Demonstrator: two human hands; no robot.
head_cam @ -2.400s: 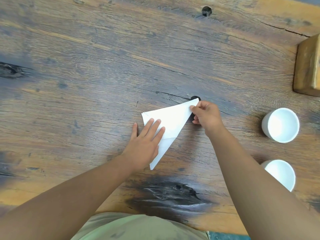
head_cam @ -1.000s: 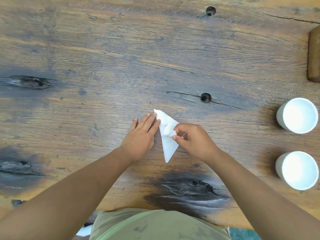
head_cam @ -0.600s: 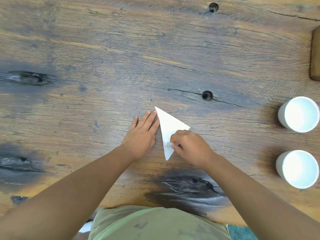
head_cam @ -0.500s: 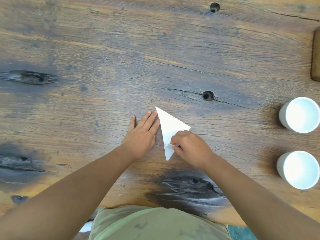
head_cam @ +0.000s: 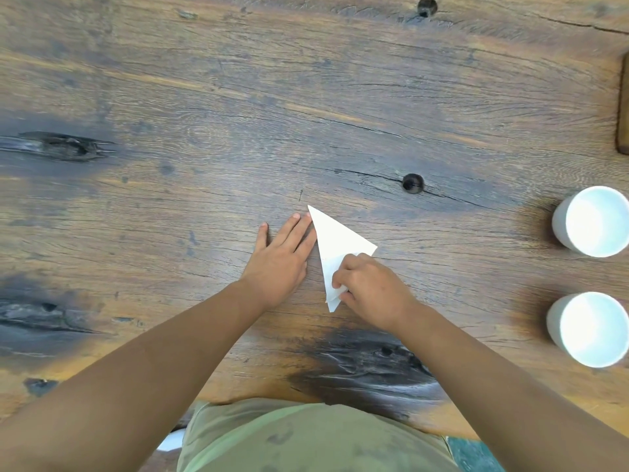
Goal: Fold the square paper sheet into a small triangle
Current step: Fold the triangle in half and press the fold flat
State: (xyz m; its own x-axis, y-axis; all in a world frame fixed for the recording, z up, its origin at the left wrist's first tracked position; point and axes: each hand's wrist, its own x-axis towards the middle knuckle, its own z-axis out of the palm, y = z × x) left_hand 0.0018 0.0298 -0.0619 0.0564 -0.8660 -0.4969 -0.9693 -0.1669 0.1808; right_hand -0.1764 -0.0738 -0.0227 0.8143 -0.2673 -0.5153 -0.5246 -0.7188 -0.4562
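Note:
The white paper sheet (head_cam: 335,240) lies folded into a narrow triangle on the wooden table (head_cam: 238,114), its sharp tip pointing away from me. My left hand (head_cam: 280,260) rests flat on the table, fingers together, touching the paper's left edge. My right hand (head_cam: 369,287) has its fingers curled and presses down on the near part of the triangle, covering its lower right side. The near tip of the paper sticks out below the right hand's fingers.
Two white cups (head_cam: 594,221) (head_cam: 590,328) stand at the right edge of the table. A wooden block (head_cam: 623,107) sits at the far right. A dark knot hole (head_cam: 413,182) lies beyond the paper. The table's near edge runs along my green shirt.
My right hand carried the paper's far right corner over toward me, turning the wide triangle into a narrower one, then slid down along it while pressing. My left hand shifted off the paper to its left edge.

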